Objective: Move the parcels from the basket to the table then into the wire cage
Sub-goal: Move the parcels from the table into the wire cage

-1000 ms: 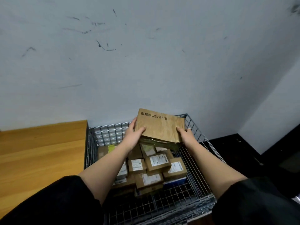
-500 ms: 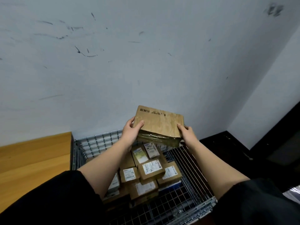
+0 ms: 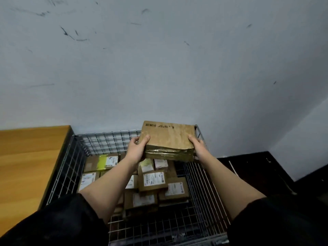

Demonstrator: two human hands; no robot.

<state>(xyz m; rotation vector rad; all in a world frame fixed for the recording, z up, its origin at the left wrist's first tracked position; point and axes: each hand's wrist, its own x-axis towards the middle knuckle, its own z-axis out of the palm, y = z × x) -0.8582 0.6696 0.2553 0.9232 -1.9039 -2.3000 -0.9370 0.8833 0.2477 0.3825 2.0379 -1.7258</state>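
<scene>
Two hands clamp one flat brown parcel (image 3: 167, 137), held up over the wire cage (image 3: 108, 139). Left hand (image 3: 137, 150) grips its left edge, thumb on top; right hand (image 3: 197, 147) grips the right edge. Below, labelled parcels (image 3: 153, 180) lie piled in the cage. Wooden table (image 3: 30, 162) stands just beside, to the left.

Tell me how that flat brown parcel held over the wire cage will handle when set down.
The flat brown parcel likely stays stiff: it holds its shape between the left hand and right hand. Its glossy taped edge may be slippery. Broad and flat, it probably won't roll or tip.
</scene>
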